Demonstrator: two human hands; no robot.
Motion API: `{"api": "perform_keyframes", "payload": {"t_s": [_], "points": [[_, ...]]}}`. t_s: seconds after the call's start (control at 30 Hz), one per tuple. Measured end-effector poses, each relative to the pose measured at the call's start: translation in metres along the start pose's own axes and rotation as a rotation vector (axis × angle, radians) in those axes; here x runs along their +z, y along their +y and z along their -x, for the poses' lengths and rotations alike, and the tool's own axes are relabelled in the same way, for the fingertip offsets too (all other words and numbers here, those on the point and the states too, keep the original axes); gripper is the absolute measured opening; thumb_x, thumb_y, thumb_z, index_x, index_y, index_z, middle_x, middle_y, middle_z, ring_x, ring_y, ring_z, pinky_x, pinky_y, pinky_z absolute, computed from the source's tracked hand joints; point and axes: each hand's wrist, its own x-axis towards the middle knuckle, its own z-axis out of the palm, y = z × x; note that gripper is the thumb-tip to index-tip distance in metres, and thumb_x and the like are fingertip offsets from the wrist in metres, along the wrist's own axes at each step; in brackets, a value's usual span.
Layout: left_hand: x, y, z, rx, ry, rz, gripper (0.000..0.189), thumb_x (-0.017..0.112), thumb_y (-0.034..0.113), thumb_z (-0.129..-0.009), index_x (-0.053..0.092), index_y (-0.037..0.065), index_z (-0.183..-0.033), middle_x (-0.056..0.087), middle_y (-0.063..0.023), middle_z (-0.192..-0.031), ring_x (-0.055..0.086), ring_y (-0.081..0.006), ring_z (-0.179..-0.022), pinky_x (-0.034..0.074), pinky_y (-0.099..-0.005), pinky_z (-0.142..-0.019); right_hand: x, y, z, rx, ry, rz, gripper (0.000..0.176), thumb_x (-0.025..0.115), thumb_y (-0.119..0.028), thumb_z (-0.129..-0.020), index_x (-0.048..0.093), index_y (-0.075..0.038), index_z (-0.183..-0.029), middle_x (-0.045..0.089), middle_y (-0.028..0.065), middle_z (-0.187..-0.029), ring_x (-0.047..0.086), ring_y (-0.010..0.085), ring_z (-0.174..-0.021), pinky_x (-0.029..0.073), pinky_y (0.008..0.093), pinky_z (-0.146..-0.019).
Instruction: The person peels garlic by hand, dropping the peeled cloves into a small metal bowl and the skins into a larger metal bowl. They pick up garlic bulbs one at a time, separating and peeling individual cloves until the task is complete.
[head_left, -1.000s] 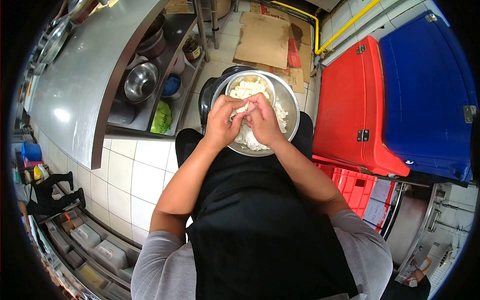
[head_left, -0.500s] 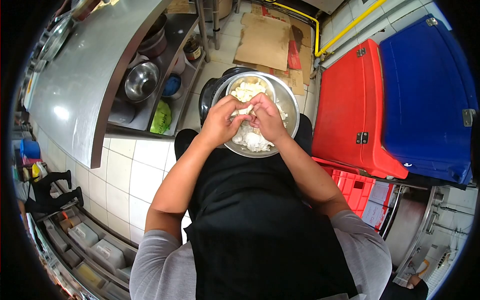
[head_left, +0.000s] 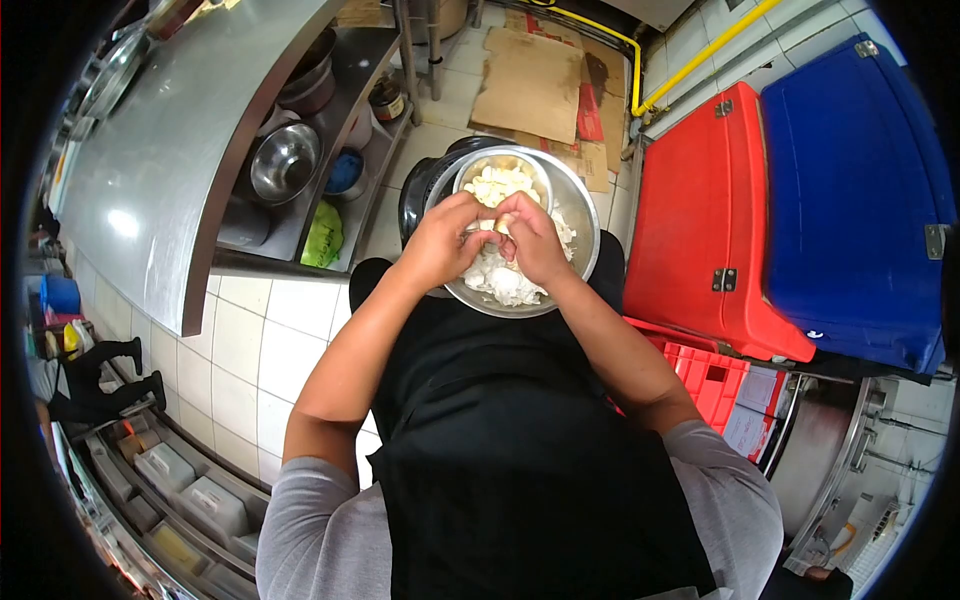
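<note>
- In the head view, the clove [head_left: 502, 226] is seen above the large bowl [head_left: 590, 232], pinched between the right hand's [head_left: 538, 243] thumb and fingers. The left hand's [head_left: 438, 247] fingers are bent in close against it; whether it is also gripped there cannot be told.
- The clove could be dropped, as so small a thing is held only by fingertips; among the skins [head_left: 508, 288] below, it could easily be lost.
- Bits of skin could be let fall into the small bowl [head_left: 547, 183], since the work is done right at its near rim, and the cloves [head_left: 500, 182] there could be littered.
- The small bowl, set inside the large bowl, could be tilted by a knock from a knuckle.
- The large bowl could be tipped if a knee were shifted; what it is borne by is mostly hidden.
- Counted at the work: two hands, one clove held, one large bowl, one small bowl. The cloves in the small bowl are too crowded to be counted, as are the skins.
- Counted around: one red box [head_left: 690, 220], one blue box [head_left: 850, 200], one steel bowl [head_left: 284, 163] and one green bag [head_left: 322, 236] on the shelves [head_left: 318, 190], and one person [head_left: 95, 375] partly seen at the far left.
</note>
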Motion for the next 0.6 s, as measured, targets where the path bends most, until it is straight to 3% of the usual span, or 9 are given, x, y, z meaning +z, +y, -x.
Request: {"api": "perform_keyframes", "payload": {"t_s": [0.2,0.37,0.43,0.53,0.6], "points": [[-0.006,0.01,-0.006,-0.031,0.014,0.037,0.024,0.085,0.0,-0.083,0.069,-0.001,-0.1,0.072,-0.0162,-0.099,0.072,-0.0376,-0.092,0.057,-0.041,-0.08,-0.004,-0.002,-0.003,0.037,-0.14,-0.213,0.008,0.05,-0.008,-0.108,0.05,-0.008,-0.115,0.058,0.0031,-0.086,0.049,0.0075,-0.066,0.04,0.0237,-0.058],[-0.008,0.004,-0.005,0.016,-0.007,0.038,0.022,0.085,-0.002,-0.082,0.069,-0.002,-0.098,0.072,-0.0152,-0.095,0.073,-0.035,-0.09,0.057,-0.0398,-0.079,-0.002,0.004,0.004,-0.053,-0.115,-0.216,0.007,0.05,-0.01,-0.109,0.047,-0.01,-0.115,0.056,0.0039,-0.089,0.048,0.0082,-0.067,0.04,0.0242,-0.059],[-0.009,0.003,-0.005,-0.024,-0.019,0.092,0.027,0.085,0.001,-0.081,0.071,0.001,-0.105,0.07,-0.0169,-0.096,0.069,-0.0403,-0.089,0.056,-0.0433,-0.078,0.005,0.0,0.004,-0.07,-0.103,-0.2,0.009,0.051,-0.01,-0.108,0.047,-0.009,-0.116,0.057,0.0027,-0.087,0.047,0.0069,-0.065,0.04,0.0236,-0.057],[-0.004,0.005,-0.008,-0.005,0.035,0.059,0.027,0.083,0.0,-0.084,0.073,0.002,-0.108,0.071,-0.0174,-0.094,0.07,-0.0384,-0.089,0.056,-0.0431,-0.079,0.009,-0.005,0.001,-0.018,-0.092,-0.252,0.01,0.054,-0.012,-0.108,0.048,-0.01,-0.115,0.057,0.0019,-0.087,0.045,0.0061,-0.062,0.038,0.0229,-0.056],[-0.004,0.007,-0.008,-0.036,0.004,0.039,0.027,0.081,-0.002,-0.086,0.073,0.001,-0.112,0.072,-0.0168,-0.097,0.071,-0.0353,-0.089,0.056,-0.0404,-0.079,0.004,-0.002,-0.003,-0.03,-0.12,0.046,0.013,0.058,-0.019,-0.11,0.049,-0.01,-0.116,0.059,0.002,-0.09,0.048,0.0062,-0.064,0.037,0.0219,-0.056]]}}
